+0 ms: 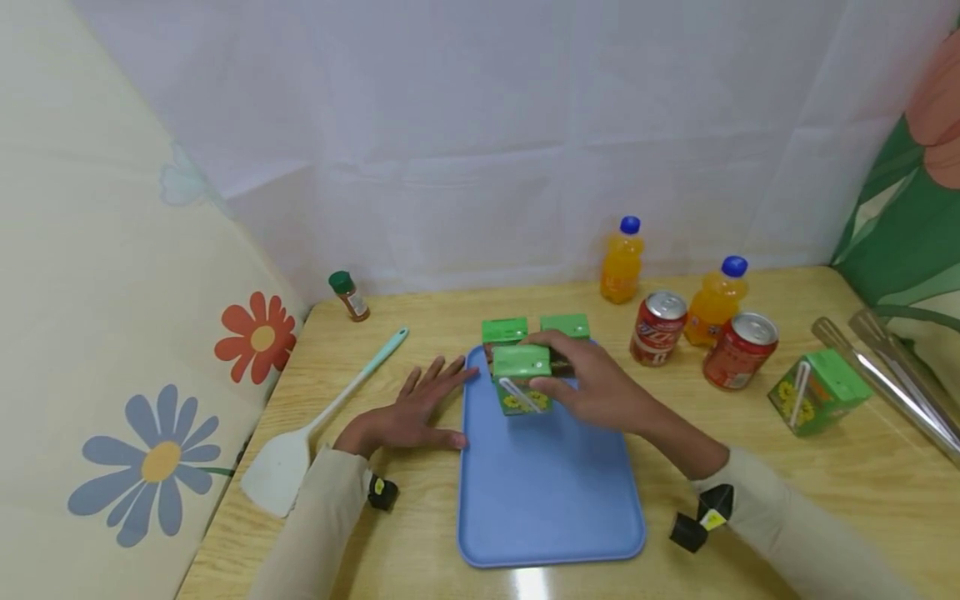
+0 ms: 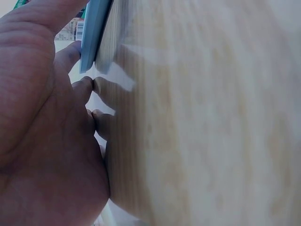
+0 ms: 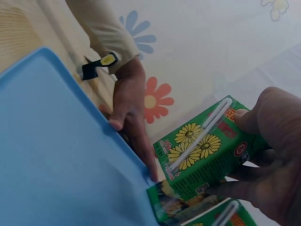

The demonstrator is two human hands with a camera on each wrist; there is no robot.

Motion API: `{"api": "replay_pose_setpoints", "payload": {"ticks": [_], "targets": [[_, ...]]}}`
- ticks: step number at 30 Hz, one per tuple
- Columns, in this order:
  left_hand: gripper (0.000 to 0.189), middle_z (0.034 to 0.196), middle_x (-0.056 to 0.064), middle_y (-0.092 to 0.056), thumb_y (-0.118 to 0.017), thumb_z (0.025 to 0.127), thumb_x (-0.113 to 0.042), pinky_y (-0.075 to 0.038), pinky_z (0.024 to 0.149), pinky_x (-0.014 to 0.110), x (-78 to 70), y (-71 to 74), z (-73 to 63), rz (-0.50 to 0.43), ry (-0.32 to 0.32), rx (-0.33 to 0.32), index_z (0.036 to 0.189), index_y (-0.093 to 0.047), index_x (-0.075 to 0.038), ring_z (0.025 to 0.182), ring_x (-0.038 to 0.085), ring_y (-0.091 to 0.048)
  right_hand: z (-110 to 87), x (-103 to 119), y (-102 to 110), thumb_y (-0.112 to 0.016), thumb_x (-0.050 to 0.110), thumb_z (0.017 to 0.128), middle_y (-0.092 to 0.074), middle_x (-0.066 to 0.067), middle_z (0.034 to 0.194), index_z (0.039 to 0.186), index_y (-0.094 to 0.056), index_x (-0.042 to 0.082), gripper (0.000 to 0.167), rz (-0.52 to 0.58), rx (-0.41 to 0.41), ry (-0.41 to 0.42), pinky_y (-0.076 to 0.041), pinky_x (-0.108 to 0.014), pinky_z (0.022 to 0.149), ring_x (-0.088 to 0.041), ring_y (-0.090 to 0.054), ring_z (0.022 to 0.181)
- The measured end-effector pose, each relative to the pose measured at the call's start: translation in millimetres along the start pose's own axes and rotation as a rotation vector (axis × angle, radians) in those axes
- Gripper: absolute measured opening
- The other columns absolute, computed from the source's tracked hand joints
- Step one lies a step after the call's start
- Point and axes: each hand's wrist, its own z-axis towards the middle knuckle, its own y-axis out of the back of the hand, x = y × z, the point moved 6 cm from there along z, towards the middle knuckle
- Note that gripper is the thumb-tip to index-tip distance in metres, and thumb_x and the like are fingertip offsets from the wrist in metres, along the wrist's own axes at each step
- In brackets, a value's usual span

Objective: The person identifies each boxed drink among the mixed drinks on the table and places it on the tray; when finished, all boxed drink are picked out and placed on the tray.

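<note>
My right hand [image 1: 600, 383] grips a green drink carton [image 3: 202, 146] with yellow flowers and a white straw on its side, over the far part of the blue tray [image 1: 551, 500]. Behind it, two more green cartons stand at the tray's far end, one on the left [image 1: 504, 330] and one on the right [image 1: 564, 325], the latter partly hidden by my hand. Fingers spread, my left hand [image 1: 416, 410] rests at the tray's left edge; in the left wrist view its palm is close to the wooden table [image 2: 197, 122].
Right of the tray stand two red cans [image 1: 658, 329], two orange drink bottles [image 1: 621, 262] and another green carton [image 1: 817, 392]. Metal tongs [image 1: 892, 387] lie at the far right. On the left are a white spatula [image 1: 281, 467] and a green-capped spice jar [image 1: 350, 297].
</note>
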Motion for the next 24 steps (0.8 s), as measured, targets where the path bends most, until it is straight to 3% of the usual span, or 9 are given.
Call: {"api": "replay_pose_setpoints", "payload": {"ticks": [6, 13, 19, 24], "targets": [[0.102, 0.169, 0.003, 0.007, -0.071, 0.088, -0.057, 0.016, 0.115, 0.058, -4.3, 2.5, -0.7, -0.002, -0.026, -0.006, 0.163, -0.008, -0.029, 0.151, 0.033, 0.019, 7.4, -5.5, -23.1, -0.066, 0.029, 0.099, -0.058, 0.005, 0.133, 0.141, -0.051, 0.024, 0.045, -0.042, 0.015, -0.018, -0.052, -0.042, 0.095, -0.013, -0.059, 0.113], [0.100, 0.169, 0.003, 0.006, -0.070, 0.089, -0.056, 0.015, 0.116, 0.059, -3.8, 0.3, -1.2, 0.006, -0.032, -0.008, 0.163, -0.009, -0.028, 0.151, 0.034, 0.018, 7.9, -15.7, -43.1, -0.066, 0.029, 0.099, -0.061, 0.005, 0.129, 0.142, -0.050, 0.020, 0.047, -0.049, 0.043, -0.013, -0.049, -0.044, 0.097, -0.013, -0.059, 0.113], [0.101, 0.168, 0.003, 0.007, -0.071, 0.088, -0.057, 0.015, 0.115, 0.059, -3.3, 1.1, -1.1, 0.006, -0.009, -0.013, 0.163, -0.008, -0.032, 0.151, 0.033, 0.018, 7.7, -22.7, -48.2, -0.065, 0.029, 0.100, -0.064, 0.008, 0.120, 0.141, -0.048, 0.022, 0.046, -0.052, 0.052, 0.042, -0.051, -0.040, 0.090, -0.008, -0.061, 0.103], [0.101, 0.168, 0.004, 0.007, -0.071, 0.088, -0.057, 0.015, 0.115, 0.059, -2.6, 0.6, -0.1, 0.012, -0.014, -0.012, 0.163, -0.009, -0.031, 0.151, 0.034, 0.017, 7.2, -25.8, -47.8, -0.065, 0.031, 0.100, -0.062, 0.008, 0.125, 0.141, -0.048, 0.025, 0.045, -0.054, 0.065, 0.039, -0.050, -0.039, 0.094, -0.007, -0.061, 0.108]]}}
